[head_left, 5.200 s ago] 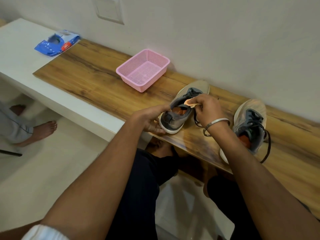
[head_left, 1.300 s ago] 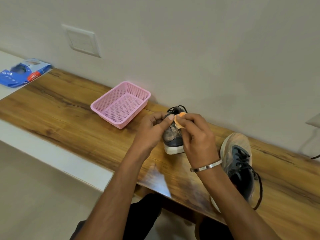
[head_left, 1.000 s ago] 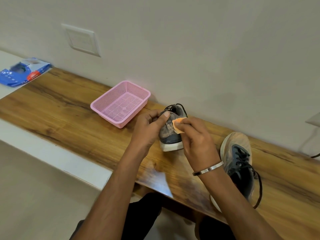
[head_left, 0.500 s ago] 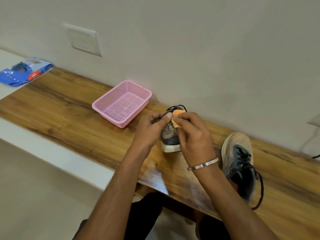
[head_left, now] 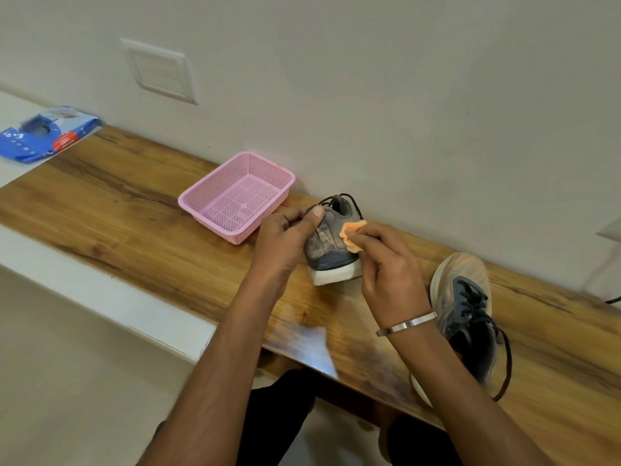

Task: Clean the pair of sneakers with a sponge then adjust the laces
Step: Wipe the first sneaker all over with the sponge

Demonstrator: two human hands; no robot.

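My left hand (head_left: 285,240) grips the grey sneaker (head_left: 331,243) upright on the bench (head_left: 134,223) so its side faces me. My right hand (head_left: 386,264) fingers pinch the orange sponge (head_left: 351,235) against it, wiping; the other sneaker (head_left: 467,317) waits beside.

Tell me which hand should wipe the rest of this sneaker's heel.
Right. The right hand already pinches the orange sponge against the grey sneaker, while the left hand grips the sneaker's other side, steadying it on the wooden shelf.

Pink basket (head_left: 237,196) and wall (head_left: 403,95) hem the bare wood shelf (head_left: 117,213) left of it.
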